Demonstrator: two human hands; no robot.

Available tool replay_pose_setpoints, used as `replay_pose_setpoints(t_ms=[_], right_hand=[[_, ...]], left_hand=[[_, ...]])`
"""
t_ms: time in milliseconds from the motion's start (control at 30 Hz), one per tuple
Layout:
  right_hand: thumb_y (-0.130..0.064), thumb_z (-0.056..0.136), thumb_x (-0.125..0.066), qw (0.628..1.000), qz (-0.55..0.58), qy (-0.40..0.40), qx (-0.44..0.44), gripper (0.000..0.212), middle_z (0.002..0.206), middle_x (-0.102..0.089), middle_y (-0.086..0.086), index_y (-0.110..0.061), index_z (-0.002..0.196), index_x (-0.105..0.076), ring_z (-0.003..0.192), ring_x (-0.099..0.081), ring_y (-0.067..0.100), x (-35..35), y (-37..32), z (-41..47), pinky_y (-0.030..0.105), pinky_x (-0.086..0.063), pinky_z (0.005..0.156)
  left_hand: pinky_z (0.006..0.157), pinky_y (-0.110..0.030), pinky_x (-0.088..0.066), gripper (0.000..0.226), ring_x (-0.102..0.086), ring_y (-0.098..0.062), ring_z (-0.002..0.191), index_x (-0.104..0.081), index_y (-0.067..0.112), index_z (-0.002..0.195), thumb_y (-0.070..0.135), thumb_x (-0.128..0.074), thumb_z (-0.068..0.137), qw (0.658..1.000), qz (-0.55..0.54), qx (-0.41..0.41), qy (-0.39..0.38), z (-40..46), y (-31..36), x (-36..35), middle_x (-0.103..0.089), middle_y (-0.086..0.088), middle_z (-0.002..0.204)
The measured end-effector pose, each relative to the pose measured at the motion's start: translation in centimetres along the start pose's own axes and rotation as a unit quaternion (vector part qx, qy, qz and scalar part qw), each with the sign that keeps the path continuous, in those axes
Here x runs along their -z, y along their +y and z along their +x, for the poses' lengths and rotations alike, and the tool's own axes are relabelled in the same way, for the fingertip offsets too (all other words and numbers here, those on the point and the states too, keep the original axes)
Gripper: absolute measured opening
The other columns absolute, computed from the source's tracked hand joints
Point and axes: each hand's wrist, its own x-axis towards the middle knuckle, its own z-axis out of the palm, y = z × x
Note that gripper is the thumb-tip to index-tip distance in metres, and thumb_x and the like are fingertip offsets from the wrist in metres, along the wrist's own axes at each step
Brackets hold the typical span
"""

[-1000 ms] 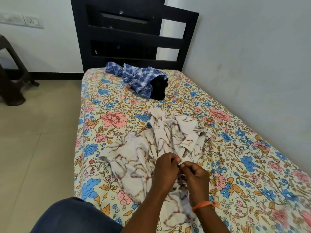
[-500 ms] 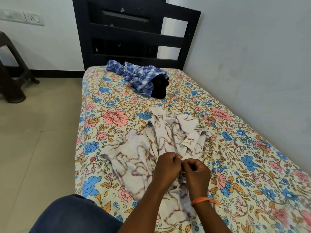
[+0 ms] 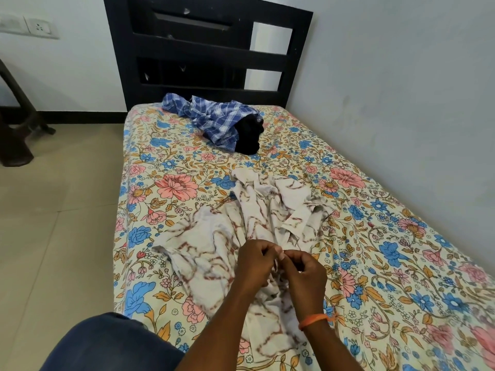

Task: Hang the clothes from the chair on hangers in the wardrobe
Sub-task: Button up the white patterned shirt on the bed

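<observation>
Head view, going left to right: a dark chair (image 3: 16, 124) sits at the left edge on the tiled floor (image 3: 53, 236), with a wall socket (image 3: 40, 27) in the upper left. The bed (image 3: 401, 263) with its floral sheet fills the middle and right, black headboard (image 3: 203, 49) up top. A blue checked shirt (image 3: 211, 117) lies near the headboard, bunched around something black (image 3: 247, 137). Lower centre, a crumpled white shirt with brown marbling (image 3: 214, 250) is spread on the bed. The left hand (image 3: 254, 263) and right hand (image 3: 305, 277) meet over its near part, each grip pinched on a bit of that fabric. An orange wristband (image 3: 313, 320) is on the right wrist.
</observation>
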Motion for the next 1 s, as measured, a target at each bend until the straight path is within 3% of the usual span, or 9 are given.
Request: replay_pose_setpoints(t_ms=[100, 200, 300, 400, 500, 733, 800, 900, 1000], right_hand=[[-0.019, 0.084, -0.078, 0.998, 0.047, -0.013, -0.051, 0.006, 0.071, -0.073, 0.004, -0.015, 0.081, -0.075, 0.067, -0.071, 0.026, -0.1, 0.1, -0.1, 0.041, -0.06, 0.063], [-0.014, 0.084, -0.077, 0.993, 0.087, -0.003, -0.079, 0.006, 0.069, -0.073, 0.007, -0.01, 0.081, -0.074, 0.066, -0.071, 0.029, -0.3, -0.4, -0.2, 0.038, -0.06, 0.061], [-0.016, 0.084, -0.078, 0.992, 0.077, 0.007, -0.095, 0.007, 0.07, -0.073, 0.005, -0.011, 0.08, -0.075, 0.068, -0.071, 0.027, -0.5, -0.2, -0.1, 0.039, -0.06, 0.064], [-0.021, 0.082, -0.078, 0.994, 0.042, 0.03, -0.098, 0.008, 0.072, -0.073, -0.001, -0.019, 0.075, -0.074, 0.072, -0.071, 0.024, -0.8, 0.3, -0.1, 0.048, -0.06, 0.072], [-0.02, 0.081, -0.078, 0.996, 0.015, 0.056, -0.072, 0.013, 0.068, -0.072, -0.005, -0.023, 0.07, -0.073, 0.069, -0.069, 0.019, -0.8, 0.3, -0.3, 0.049, -0.058, 0.072], [-0.016, 0.086, -0.076, 0.994, 0.08, -0.009, -0.08, 0.005, 0.075, -0.074, 0.007, -0.015, 0.081, -0.076, 0.071, -0.071, 0.034, 0.0, 0.3, 0.4, 0.053, -0.06, 0.067], [-0.014, 0.086, -0.076, 0.986, 0.128, -0.025, -0.109, 0.006, 0.077, -0.074, 0.013, -0.008, 0.086, -0.074, 0.069, -0.07, 0.038, 0.2, 0.0, 0.4, 0.05, -0.061, 0.064], [-0.006, 0.087, -0.072, 0.964, 0.206, -0.051, -0.159, 0.01, 0.082, -0.073, 0.021, 0.002, 0.091, -0.071, 0.068, -0.069, 0.031, 0.4, -0.5, 0.1, 0.036, -0.059, 0.057], [-0.003, 0.089, -0.067, 0.938, 0.27, -0.067, -0.204, 0.011, 0.078, -0.069, 0.021, 0.005, 0.095, -0.069, 0.066, -0.065, 0.028, 0.5, -0.6, 0.3, 0.033, -0.058, 0.053]], left_hand=[[0.052, -0.013, -0.039, 0.025, -0.057, -0.003, 0.052, -0.07, 0.017, 0.072, 0.021, -0.06, 0.095, 0.997, 0.072, -0.01, 0.004, 0.5, -0.5, -0.6, -0.061, 0.007, 0.058], [0.053, -0.009, -0.033, 0.028, -0.052, 0.001, 0.06, -0.059, 0.024, 0.069, 0.022, -0.055, 0.097, 0.99, 0.139, -0.02, 0.008, 0.6, -0.8, -1.2, -0.055, 0.011, 0.061], [0.055, -0.012, -0.033, 0.027, -0.051, -0.002, 0.062, -0.057, 0.022, 0.072, 0.021, -0.051, 0.099, 0.988, 0.15, -0.025, 0.018, 0.4, -0.6, -1.4, -0.054, 0.01, 0.065], [0.068, -0.026, -0.045, 0.023, -0.059, -0.014, 0.074, -0.059, 0.021, 0.079, 0.02, -0.049, 0.1, 0.99, 0.137, -0.022, 0.029, -0.2, -0.2, -1.8, -0.059, 0.007, 0.076], [0.07, -0.03, -0.046, 0.025, -0.057, -0.013, 0.073, -0.054, 0.025, 0.076, 0.018, -0.047, 0.099, 0.987, 0.155, -0.035, 0.034, -0.9, 0.0, -2.1, -0.054, 0.011, 0.073], [0.073, -0.039, -0.053, 0.023, -0.062, -0.017, 0.075, -0.062, 0.022, 0.083, 0.021, -0.044, 0.098, 0.992, 0.121, -0.026, 0.017, -0.1, -0.3, -2.1, -0.063, 0.003, 0.081], [0.07, -0.04, -0.053, 0.024, -0.061, -0.018, 0.072, -0.06, 0.021, 0.081, 0.022, -0.044, 0.099, 0.992, 0.125, -0.028, 0.014, 0.0, -0.2, -2.0, -0.06, 0.003, 0.076], [0.072, -0.039, -0.051, 0.024, -0.059, -0.019, 0.073, -0.054, 0.022, 0.079, 0.023, -0.043, 0.101, 0.988, 0.153, -0.025, 0.007, 0.3, -0.3, -1.9, -0.056, 0.005, 0.074], [0.073, -0.037, -0.048, 0.024, -0.061, -0.023, 0.08, -0.051, 0.021, 0.08, 0.025, -0.043, 0.102, 0.982, 0.188, -0.021, 0.015, 0.4, -0.4, -2.0, -0.053, 0.004, 0.074]])
